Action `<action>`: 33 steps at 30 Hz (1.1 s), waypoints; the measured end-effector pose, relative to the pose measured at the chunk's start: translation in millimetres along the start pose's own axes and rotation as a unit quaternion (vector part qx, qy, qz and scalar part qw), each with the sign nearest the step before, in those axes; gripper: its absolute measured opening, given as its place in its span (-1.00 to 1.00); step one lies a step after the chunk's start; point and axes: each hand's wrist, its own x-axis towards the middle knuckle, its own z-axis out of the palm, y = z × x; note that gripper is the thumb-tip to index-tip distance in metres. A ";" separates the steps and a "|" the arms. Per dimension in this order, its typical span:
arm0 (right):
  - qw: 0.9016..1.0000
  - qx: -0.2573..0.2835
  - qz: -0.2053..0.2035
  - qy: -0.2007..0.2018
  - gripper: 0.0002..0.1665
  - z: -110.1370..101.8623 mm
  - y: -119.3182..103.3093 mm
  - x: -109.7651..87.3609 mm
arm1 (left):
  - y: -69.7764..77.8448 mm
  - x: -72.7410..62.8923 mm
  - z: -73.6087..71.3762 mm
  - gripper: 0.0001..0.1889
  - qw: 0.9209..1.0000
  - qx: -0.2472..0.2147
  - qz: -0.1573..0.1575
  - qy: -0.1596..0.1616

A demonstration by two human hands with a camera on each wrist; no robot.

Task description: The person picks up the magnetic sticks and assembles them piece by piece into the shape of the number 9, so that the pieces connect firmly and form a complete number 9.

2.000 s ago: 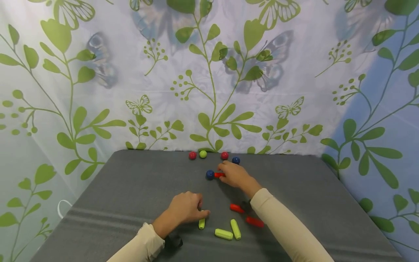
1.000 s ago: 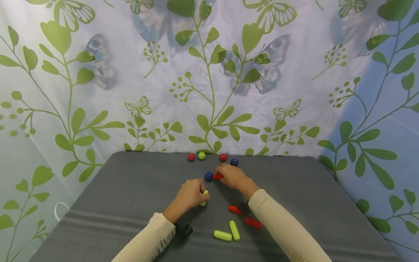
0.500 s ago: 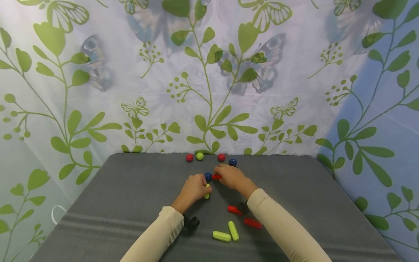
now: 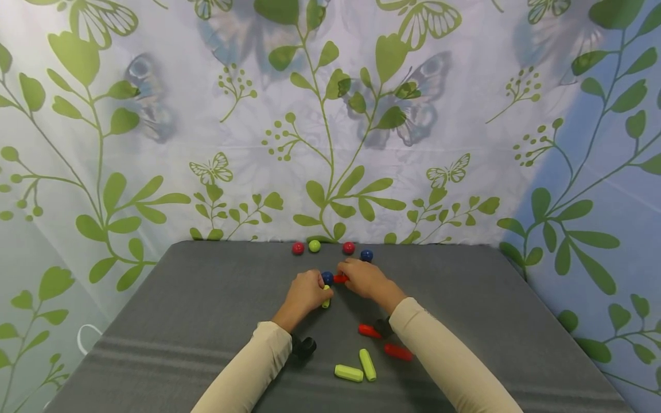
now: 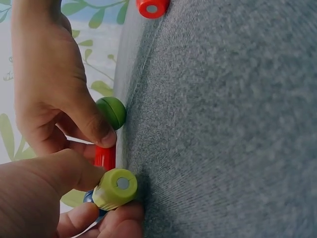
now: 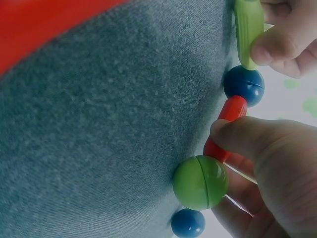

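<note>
My right hand (image 4: 365, 277) pinches a red rod (image 6: 234, 108) between thumb and fingers. A blue ball (image 6: 243, 85) sits at one end of that rod and a larger-looking green ball (image 6: 200, 182) at the other; the right hand hides the green one in the head view. From the left, my left hand (image 4: 304, 291) pinches a ribbed yellow-green rod (image 6: 249, 29). Its far end meets the blue ball, and its near end shows a silver disc (image 5: 123, 183) in the left wrist view. Both hands are close over the grey cloth.
Along the table's back edge lie two red balls, one red ball (image 4: 298, 248) beside a green ball (image 4: 314, 246), and a blue ball (image 4: 366, 256). Nearer are two yellow-green rods (image 4: 349, 373) and two red rods (image 4: 398, 351). A leaf-patterned curtain (image 4: 330, 143) hangs behind the grey table (image 4: 206, 321).
My left hand has picked up the yellow-green rod from the front and carried it forward to the blue ball. The right hand stays nearly in place, still pinching the red rod.
</note>
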 end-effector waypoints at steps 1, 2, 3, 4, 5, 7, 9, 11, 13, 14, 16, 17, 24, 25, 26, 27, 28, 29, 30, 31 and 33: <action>1.000 -0.001 -0.001 -0.001 -0.76 0.2 0.4 0.0 | -0.2 0.8 0.3 -0.73 1.000 -0.001 -0.001 0.001; 1.000 -0.002 -0.001 -0.003 -0.76 0.2 0.7 0.0 | -0.4 1.7 0.4 -0.73 1.000 -0.002 -0.002 0.003; 1.000 -0.001 -0.003 -0.003 -0.76 0.3 1.0 0.2 | -0.5 2.4 0.4 -0.73 1.000 -0.003 -0.002 0.005; 1.000 -0.001 -0.004 -0.005 -0.76 0.2 1.0 0.3 | -0.7 2.8 0.0 -0.73 1.000 -0.004 -0.005 0.005; 1.000 -0.001 -0.006 -0.005 -0.76 0.0 1.0 0.4 | -0.9 3.1 -0.4 -0.73 1.000 -0.005 -0.006 0.007; 1.000 -0.004 -0.008 -0.006 -0.77 -0.7 0.8 0.7 | -1.0 3.3 -1.4 -0.74 1.000 -0.007 -0.006 0.009; 1.000 -0.001 -0.008 -0.004 -0.77 -1.0 0.7 1.2 | -1.0 3.4 -2.1 -0.74 1.000 -0.008 -0.004 0.010; 1.000 -0.003 -0.007 -0.003 -0.78 -1.2 0.6 1.5 | -1.1 3.5 -2.1 -0.74 1.000 -0.009 -0.001 0.010; 1.000 -0.005 -0.005 -0.003 -0.78 -1.0 0.5 1.7 | -1.3 4.0 -1.9 -0.74 1.000 -0.009 -0.001 0.009; 1.000 -0.007 -0.004 -0.004 -0.78 -0.8 0.5 1.9 | -1.3 4.3 -1.6 -0.74 1.000 -0.008 -0.002 0.008; 1.000 -0.010 -0.002 -0.006 -0.78 -0.2 0.5 1.9 | -1.2 4.4 -1.3 -0.74 1.000 -0.007 -0.005 0.007; 1.000 -0.011 -0.002 -0.005 -0.78 0.0 0.5 2.1 | -1.3 4.6 -1.2 -0.73 1.000 -0.005 -0.007 0.006; 1.000 -0.009 -0.004 -0.002 -0.77 0.9 0.3 2.0 | -1.3 5.4 0.2 -0.72 1.000 0.004 -0.006 0.010; 1.000 -0.006 -0.004 -0.001 -0.77 1.2 0.2 2.2 | -1.6 5.6 0.5 -0.72 1.000 0.004 -0.004 0.011; 1.000 -0.009 -0.003 -0.002 -0.77 1.5 0.2 2.3 | -1.8 6.0 1.0 -0.72 1.000 0.005 -0.003 0.012; 1.000 -0.010 -0.002 -0.003 -0.77 1.7 0.2 2.5 | -1.9 6.0 1.4 -0.72 1.000 0.004 -0.001 0.013; 1.000 -0.011 -0.001 -0.004 -0.77 1.8 0.1 2.6 | -1.7 5.7 1.6 -0.72 1.000 0.004 -0.002 0.014; 1.000 -0.010 0.000 -0.004 -0.77 2.1 0.1 3.0 | -1.6 5.4 1.8 -0.72 1.000 0.003 -0.001 0.015; 1.000 -0.011 0.001 -0.004 -0.77 2.4 0.1 3.3 | -1.6 5.1 2.1 -0.72 1.000 0.003 -0.001 0.016; 1.000 -0.011 0.001 -0.005 -0.77 2.7 0.2 3.5 | -1.6 4.8 2.2 -0.72 1.000 0.002 -0.001 0.017; 1.000 -0.013 0.002 -0.007 -0.76 2.6 0.2 3.5 | -1.5 4.1 2.3 -0.73 1.000 0.002 0.000 0.020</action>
